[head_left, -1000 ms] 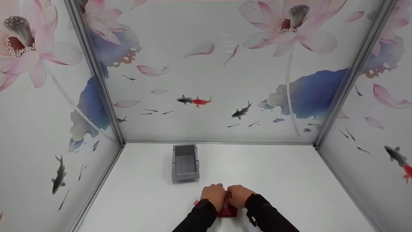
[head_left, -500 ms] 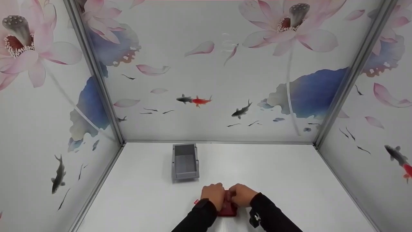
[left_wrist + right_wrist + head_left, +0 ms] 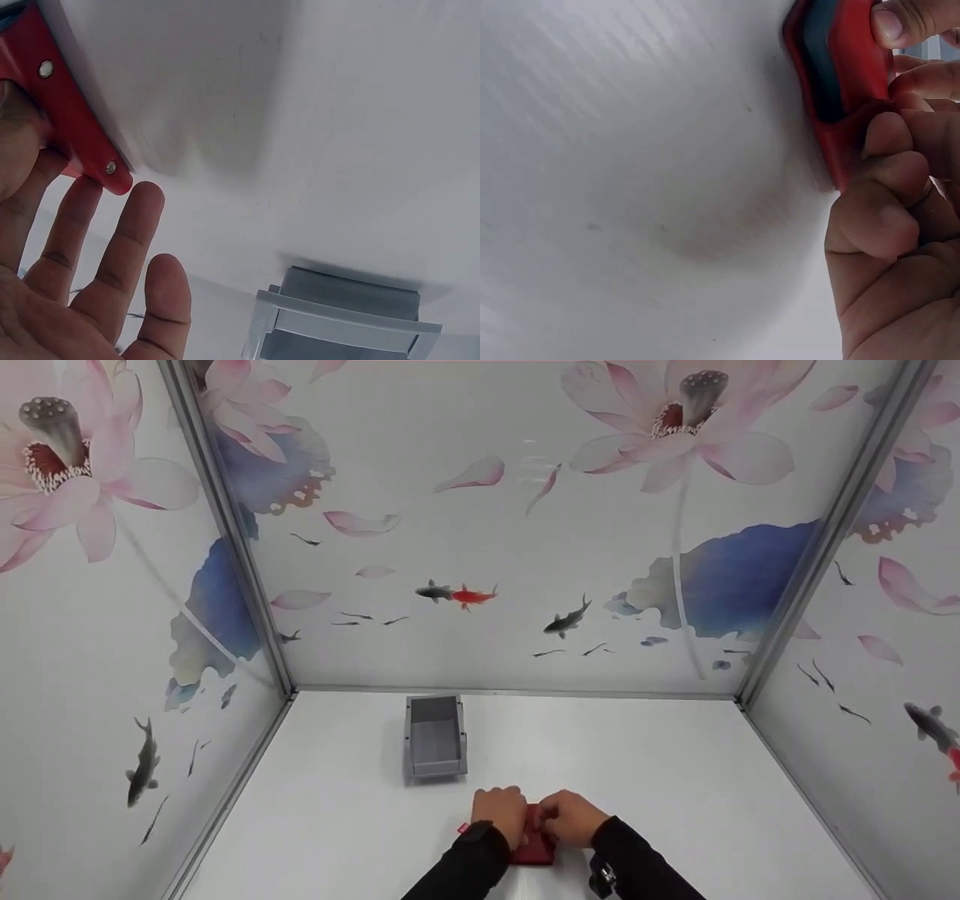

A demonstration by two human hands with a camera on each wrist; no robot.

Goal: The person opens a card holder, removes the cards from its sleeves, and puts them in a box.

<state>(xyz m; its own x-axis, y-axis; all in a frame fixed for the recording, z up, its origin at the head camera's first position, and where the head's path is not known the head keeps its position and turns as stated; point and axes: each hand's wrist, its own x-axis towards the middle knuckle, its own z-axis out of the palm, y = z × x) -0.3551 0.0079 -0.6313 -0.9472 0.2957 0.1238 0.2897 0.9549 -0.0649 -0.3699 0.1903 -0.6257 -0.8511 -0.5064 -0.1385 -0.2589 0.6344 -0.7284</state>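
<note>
A red pouch [image 3: 535, 851] with a dark blue inside is on the white table, between the two hands. Two metal snaps show along its edge in the left wrist view. My left hand [image 3: 501, 814] pinches its left side, thumb against the red face, with the other fingers spread loosely. On the opposite side my right hand [image 3: 574, 819] holds the rim between thumb and curled fingers. The right wrist view shows the mouth of the pouch [image 3: 862, 52] parted, the left thumb at its upper side. A small red tag [image 3: 463, 829] sticks out beside the left wrist.
A grey open bin [image 3: 436, 739] stands on the table [image 3: 637, 757] beyond the left hand. Flower-and-fish printed panels [image 3: 517, 547] wall the table at the back and both sides, joined by metal corner posts [image 3: 232, 540].
My right hand has shifted slightly to the right, away from the left hand, uncovering more of the red pouch between them. The left hand keeps nearly the same place.
</note>
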